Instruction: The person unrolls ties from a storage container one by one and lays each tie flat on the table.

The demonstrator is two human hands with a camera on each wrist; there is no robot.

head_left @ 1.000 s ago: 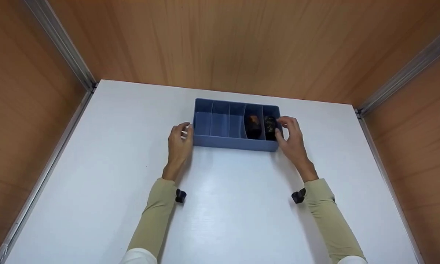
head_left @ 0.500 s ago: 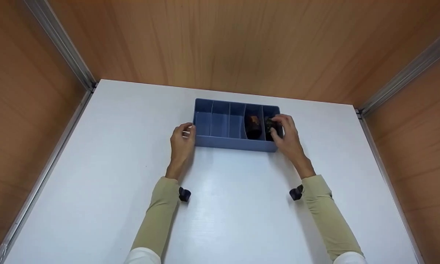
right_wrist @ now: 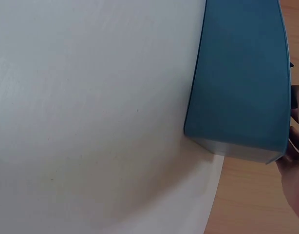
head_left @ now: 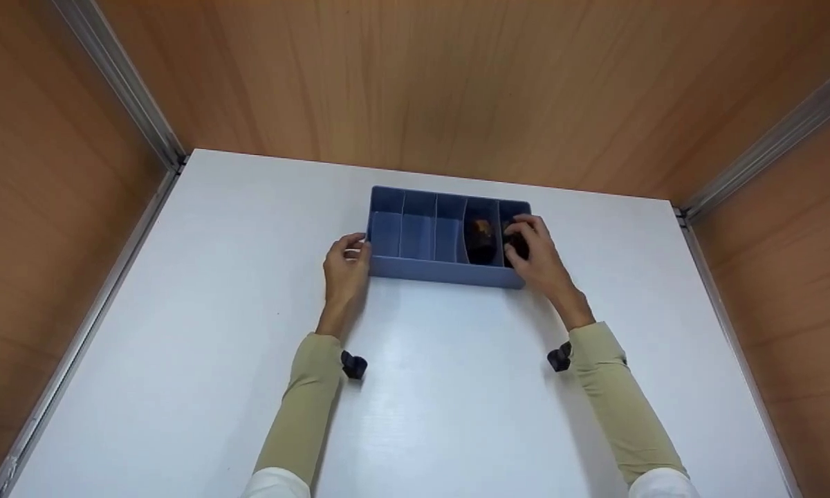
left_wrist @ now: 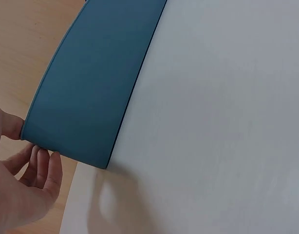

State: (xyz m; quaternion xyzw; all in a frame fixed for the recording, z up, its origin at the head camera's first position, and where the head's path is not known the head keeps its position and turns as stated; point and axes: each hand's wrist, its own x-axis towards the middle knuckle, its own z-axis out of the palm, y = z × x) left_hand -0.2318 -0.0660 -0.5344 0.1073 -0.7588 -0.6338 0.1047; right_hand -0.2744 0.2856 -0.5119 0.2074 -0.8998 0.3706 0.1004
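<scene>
A blue box (head_left: 449, 272) with a row of open compartments sits near the back of the white table. My left hand (head_left: 346, 270) holds its left end; in the left wrist view the thumb lies at the rim and the fingers (left_wrist: 53, 175) touch the end wall. At the other end, my right hand (head_left: 541, 261) reaches into the rightmost compartment, fingers and thumb curled round a dark cylinder (head_left: 519, 244), mostly covered by the hand. Another dark cylinder (head_left: 482, 247) with an orange patch lies in the compartment beside it. The right wrist view shows the box's front wall (right_wrist: 242, 78).
The white table (head_left: 443, 387) meets a wooden back panel (head_left: 415, 83) just behind the box. Wooden side panels with metal rails (head_left: 121, 83) stand left and right. A small black device (head_left: 354, 365) sits at each wrist.
My right hand has moved left and further over the rightmost compartment, its fingers closing round the dark cylinder. My left hand has shifted slightly right onto the box's end. The box stays in place.
</scene>
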